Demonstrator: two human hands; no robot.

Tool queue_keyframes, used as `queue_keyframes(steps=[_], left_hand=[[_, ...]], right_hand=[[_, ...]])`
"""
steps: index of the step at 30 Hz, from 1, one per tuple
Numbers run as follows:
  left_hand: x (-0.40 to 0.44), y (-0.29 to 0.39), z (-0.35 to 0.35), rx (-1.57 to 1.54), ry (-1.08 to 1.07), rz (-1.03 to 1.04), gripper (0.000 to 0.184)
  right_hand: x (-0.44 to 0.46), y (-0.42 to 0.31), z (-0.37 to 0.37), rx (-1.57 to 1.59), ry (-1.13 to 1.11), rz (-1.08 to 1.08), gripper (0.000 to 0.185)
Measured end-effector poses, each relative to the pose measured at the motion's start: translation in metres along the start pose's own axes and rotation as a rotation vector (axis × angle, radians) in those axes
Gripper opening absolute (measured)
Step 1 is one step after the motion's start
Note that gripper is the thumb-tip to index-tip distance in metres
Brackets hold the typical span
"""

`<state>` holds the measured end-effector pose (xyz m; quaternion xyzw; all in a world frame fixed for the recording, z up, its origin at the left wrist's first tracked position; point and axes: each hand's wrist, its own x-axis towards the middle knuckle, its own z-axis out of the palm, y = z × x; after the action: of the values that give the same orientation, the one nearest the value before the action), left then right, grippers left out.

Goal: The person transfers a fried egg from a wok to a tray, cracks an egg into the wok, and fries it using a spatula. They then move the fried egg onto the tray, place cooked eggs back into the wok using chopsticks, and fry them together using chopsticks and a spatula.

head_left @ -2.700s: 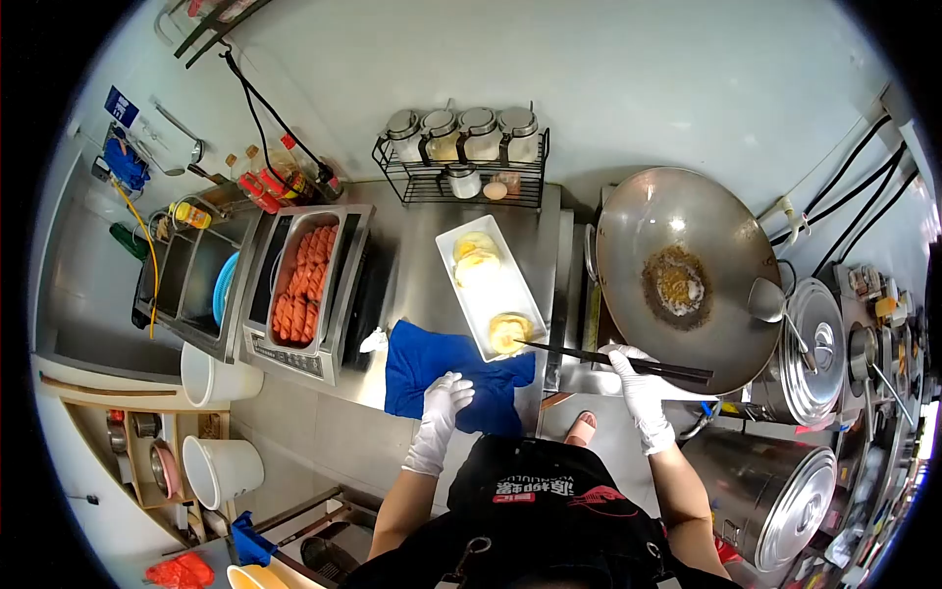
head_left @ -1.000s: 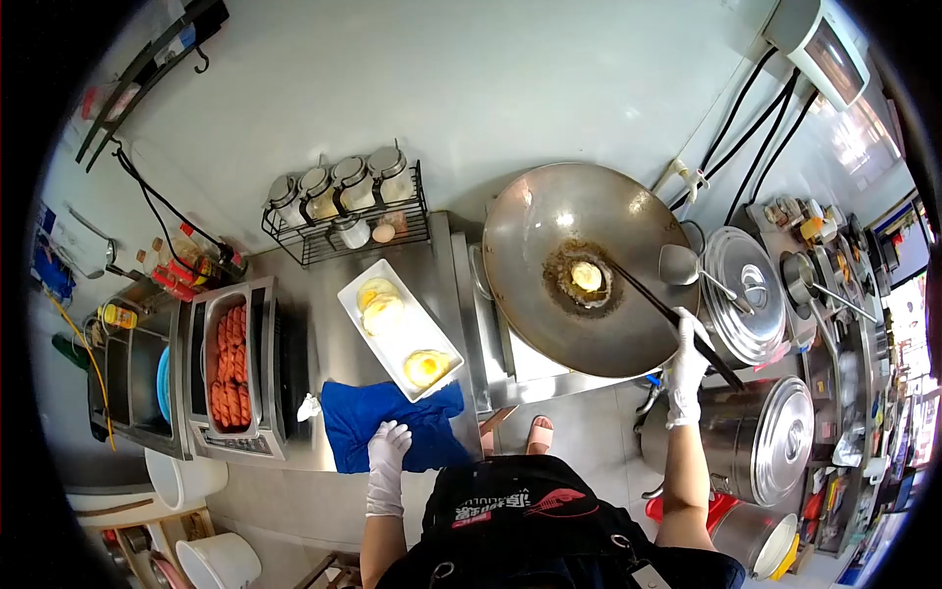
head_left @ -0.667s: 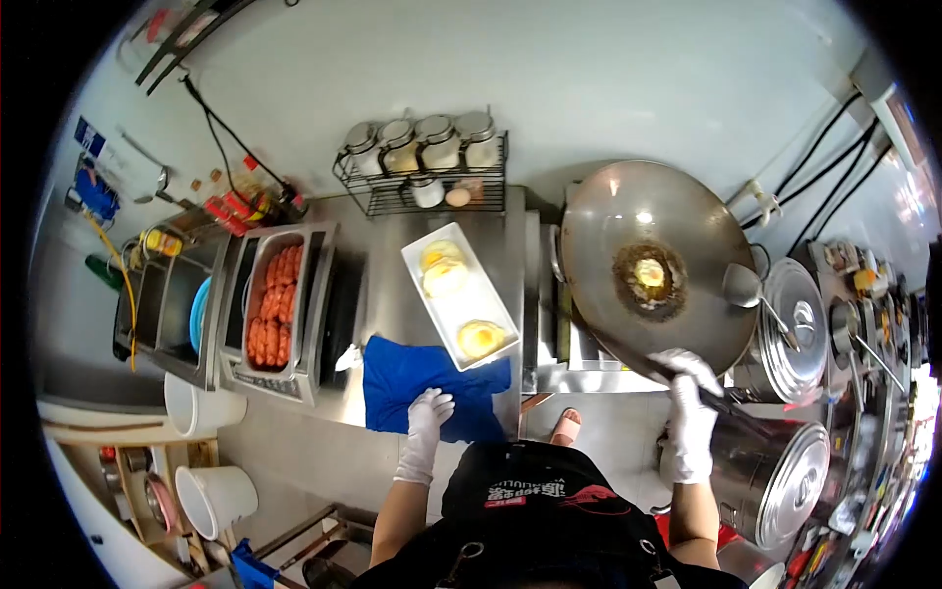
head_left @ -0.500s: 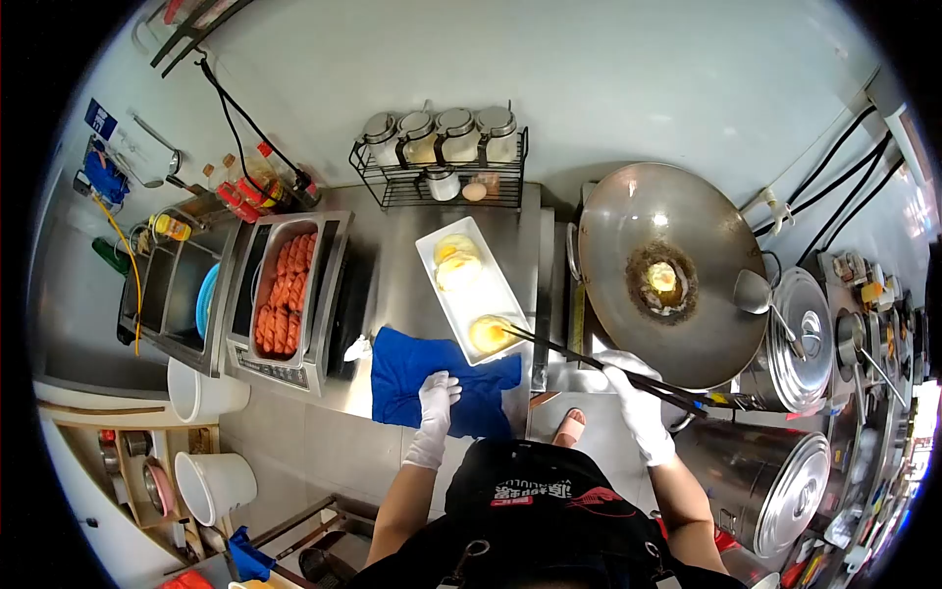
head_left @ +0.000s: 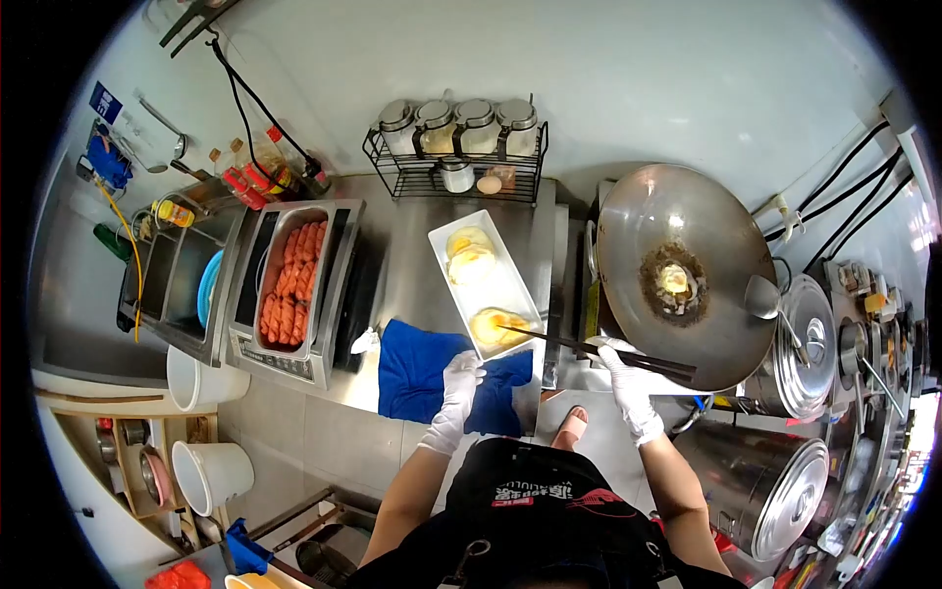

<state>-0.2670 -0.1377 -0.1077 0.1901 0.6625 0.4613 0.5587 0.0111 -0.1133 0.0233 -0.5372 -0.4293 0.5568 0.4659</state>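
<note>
A long white rectangular tray [head_left: 506, 272] lies at a slant on the steel counter. Fried eggs [head_left: 471, 257] rest at its far end, and another fried egg [head_left: 496, 327] is at the near end. In a white glove, my left hand [head_left: 459, 391] has its fingers closed at the tray's near left corner, above a blue cloth [head_left: 407, 368]. My right hand [head_left: 628, 388], also gloved, grips long dark chopsticks [head_left: 574, 344]. Their tips touch the near egg. Beside it, a large wok [head_left: 721, 236] holds a small egg [head_left: 674, 279] in its oily centre.
A pan of red sausages [head_left: 291, 280] stands left of the tray. Behind it is a wire rack [head_left: 456, 187] with seasoning jars and an egg. A ladle [head_left: 762, 296] leans in the wok. Lidded pots [head_left: 790, 496] stand at the right, white buckets [head_left: 213, 476] at the lower left.
My left hand has moved forward and right, from over the blue cloth to the tray's near corner. The chopsticks have swung to a flatter angle, their tips still at the near egg.
</note>
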Motion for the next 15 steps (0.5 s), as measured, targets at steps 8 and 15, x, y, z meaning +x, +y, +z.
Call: queue_keyframes(steps=[8, 15], left_hand=[[0.004, 0.000, -0.007, -0.011, -0.002, -0.078, 0.022], [0.008, -0.009, -0.018, -0.022, 0.009, -0.101, 0.025]], right_hand=[[0.005, 0.031, 0.029, -0.072, 0.082, -0.009, 0.014], [-0.014, -0.001, 0.024, -0.268, 0.062, -0.292, 0.009]])
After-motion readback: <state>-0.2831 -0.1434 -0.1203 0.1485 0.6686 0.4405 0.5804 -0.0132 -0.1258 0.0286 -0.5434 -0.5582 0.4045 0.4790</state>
